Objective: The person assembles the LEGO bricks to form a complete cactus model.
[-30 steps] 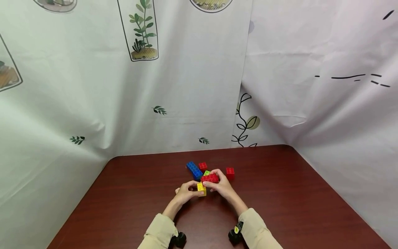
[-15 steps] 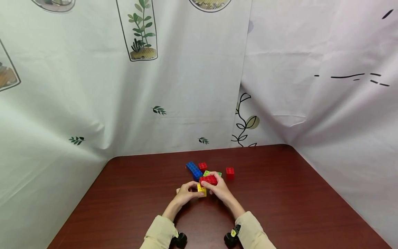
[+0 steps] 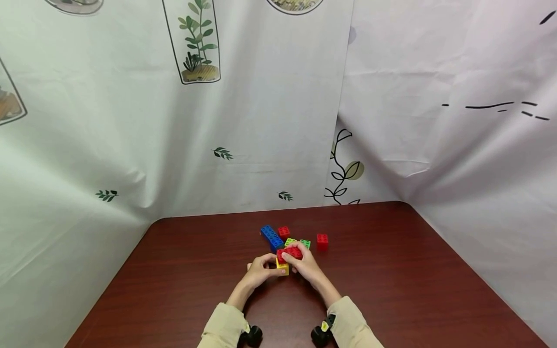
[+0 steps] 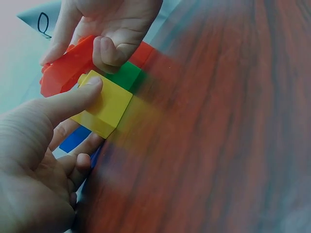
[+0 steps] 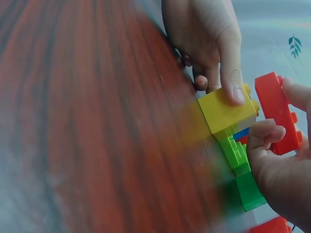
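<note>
My left hand (image 3: 259,271) pinches a yellow building brick (image 4: 111,104) between thumb and fingers, close over the table in the head view. A longer red building brick (image 5: 278,114) is held by my right hand (image 3: 306,264), tilted and right at the yellow brick's studs. In the right wrist view, a narrow gap shows between the red and yellow bricks at one end. Just behind the hands lie a blue brick (image 3: 271,237), a lime brick (image 5: 235,154) and a green brick (image 5: 251,191).
A small red brick (image 3: 284,232) lies behind the lime one, and another red brick (image 3: 322,241) sits apart to the right. All rest on the dark red-brown table (image 3: 196,270). A white printed curtain (image 3: 261,121) hangs along the table's back and sides.
My right hand has moved slightly left with the long red brick, which now overlaps the top of the yellow brick. The green brick has come into view. My left hand has stayed nearly still.
</note>
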`<state>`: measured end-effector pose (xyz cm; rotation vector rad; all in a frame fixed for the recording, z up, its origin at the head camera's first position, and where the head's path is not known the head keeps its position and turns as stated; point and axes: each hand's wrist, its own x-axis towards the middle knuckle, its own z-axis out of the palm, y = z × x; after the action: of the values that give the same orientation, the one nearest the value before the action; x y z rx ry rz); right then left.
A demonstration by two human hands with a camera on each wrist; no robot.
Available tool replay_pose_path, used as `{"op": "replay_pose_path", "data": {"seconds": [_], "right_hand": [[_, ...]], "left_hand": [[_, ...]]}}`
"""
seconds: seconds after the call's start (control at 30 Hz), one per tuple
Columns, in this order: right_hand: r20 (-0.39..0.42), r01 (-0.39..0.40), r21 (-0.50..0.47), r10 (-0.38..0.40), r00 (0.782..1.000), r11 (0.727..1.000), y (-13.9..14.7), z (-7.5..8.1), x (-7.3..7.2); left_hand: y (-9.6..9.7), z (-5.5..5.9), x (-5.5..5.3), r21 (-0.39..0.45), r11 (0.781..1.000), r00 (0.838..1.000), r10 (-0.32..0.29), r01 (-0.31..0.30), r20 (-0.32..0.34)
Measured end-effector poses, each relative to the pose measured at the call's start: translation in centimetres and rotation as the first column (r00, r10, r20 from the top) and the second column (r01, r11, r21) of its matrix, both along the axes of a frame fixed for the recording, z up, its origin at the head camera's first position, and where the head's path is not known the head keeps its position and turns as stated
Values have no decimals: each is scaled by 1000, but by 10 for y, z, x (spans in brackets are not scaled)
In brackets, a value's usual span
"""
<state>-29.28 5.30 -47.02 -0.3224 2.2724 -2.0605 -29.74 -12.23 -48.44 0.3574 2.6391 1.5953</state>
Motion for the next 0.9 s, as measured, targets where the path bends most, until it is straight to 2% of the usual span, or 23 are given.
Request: {"op": "replay_pose_path", "data": {"seconds": [0.2, 0.47, 0.63, 0.8, 0.9], "right_hand": [[-4, 18, 1, -18, 1000, 1000, -1, -3, 0], [49, 58, -51, -56, 997, 997, -3, -7, -1], [83, 48, -101, -39, 996, 994, -3, 6, 8], [75, 26, -97, -19, 997, 995, -3, 20, 19], [60, 33, -98, -27, 998, 995, -6, 8, 10]], "left_hand": [[0, 0, 0, 10, 1000, 1000, -12, 12, 1], [2, 0, 0, 14, 1000, 1000, -4, 5, -15], [2, -1, 0, 17, 1000, 1000, 0, 0, -24], [1, -4, -2, 2, 1000, 1000, 4, -4, -21], [2, -5, -2, -4, 1000, 999, 5, -5, -36]]}}
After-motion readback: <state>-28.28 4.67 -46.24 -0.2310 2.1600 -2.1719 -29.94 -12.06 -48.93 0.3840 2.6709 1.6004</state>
